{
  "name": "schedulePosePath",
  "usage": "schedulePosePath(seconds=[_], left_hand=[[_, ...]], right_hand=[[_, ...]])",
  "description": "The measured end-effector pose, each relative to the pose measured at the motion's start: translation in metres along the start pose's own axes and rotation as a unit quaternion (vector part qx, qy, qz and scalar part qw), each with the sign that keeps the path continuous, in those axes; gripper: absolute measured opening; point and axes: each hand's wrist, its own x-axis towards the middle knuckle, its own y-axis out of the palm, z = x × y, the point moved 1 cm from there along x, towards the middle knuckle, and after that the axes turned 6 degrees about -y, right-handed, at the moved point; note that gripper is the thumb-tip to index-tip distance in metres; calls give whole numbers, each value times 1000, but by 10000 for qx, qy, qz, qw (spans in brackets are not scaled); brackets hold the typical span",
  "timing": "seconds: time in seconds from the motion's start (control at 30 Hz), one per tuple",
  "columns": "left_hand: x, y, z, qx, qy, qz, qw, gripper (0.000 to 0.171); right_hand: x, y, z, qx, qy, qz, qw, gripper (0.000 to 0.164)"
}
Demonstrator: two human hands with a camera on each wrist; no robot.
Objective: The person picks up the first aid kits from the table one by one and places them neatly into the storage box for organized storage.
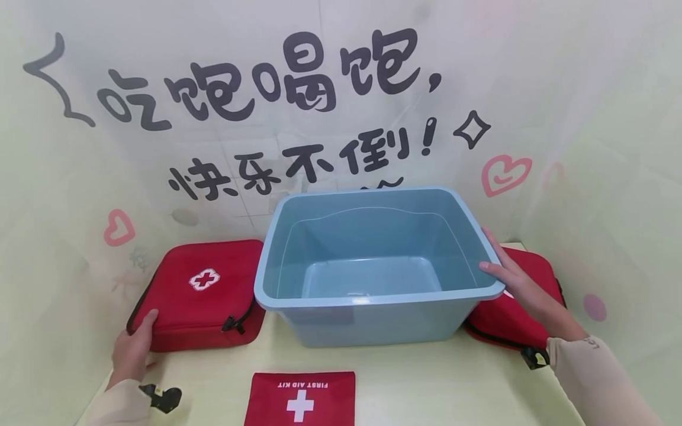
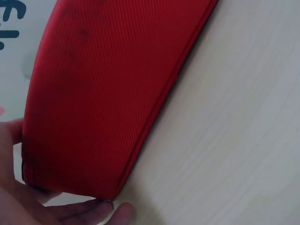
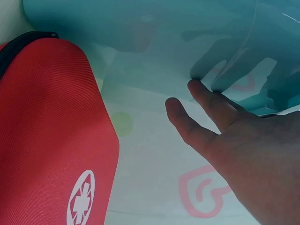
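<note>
My left hand (image 1: 132, 349) grips the front left corner of a red first aid bag (image 1: 176, 290), thumb on top. In the left wrist view, fingertips (image 2: 91, 213) curl round the end of the bag (image 2: 103, 103). A blue plastic tub (image 1: 367, 322) stands between two red bags. My right hand (image 1: 519, 281) holds the tub's right rim, with the thumb over the edge. In the right wrist view, fingers (image 3: 208, 105) reach along the tub's outer wall (image 3: 117, 23). Beside that hand lies the second red first aid bag (image 3: 61, 126), partly hidden by the tub and arm in the head view.
A flat red first aid pouch (image 1: 301, 402) lies at the table's front edge. A patterned curtain (image 1: 341, 160) with dark lettering hangs behind the table. Black wrist-mounted parts (image 1: 162, 397) show near the left sleeve.
</note>
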Motion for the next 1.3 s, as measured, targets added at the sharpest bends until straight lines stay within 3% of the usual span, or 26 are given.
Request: schedulePosePath(seconds=[0.27,0.33,0.5,0.6,0.83,1.13,1.3], left_hand=[[5,1,5,-233,94,182,9995,110],[6,2,5,-184,203,70,9996,104],[5,7,5,189,589,-658,9959,75],[4,8,4,197,647,-965,9930,68],[1,8,1,-163,355,-991,9943,66],[1,13,-1,-638,586,-1392,9865,60],[0,13,-3,-676,629,-1262,9877,59]], right_hand=[[-1,1,-2,38,-24,-26,10000,90],[-1,2,-2,19,-23,-41,10000,91],[-1,2,-1,25,-96,-25,9999,90],[0,3,-2,57,-143,-24,9999,91],[-1,2,-2,84,-149,-6,9999,91],[-1,2,-3,90,-147,-7,9999,90],[1,3,-3,70,-127,-12,9999,90]])
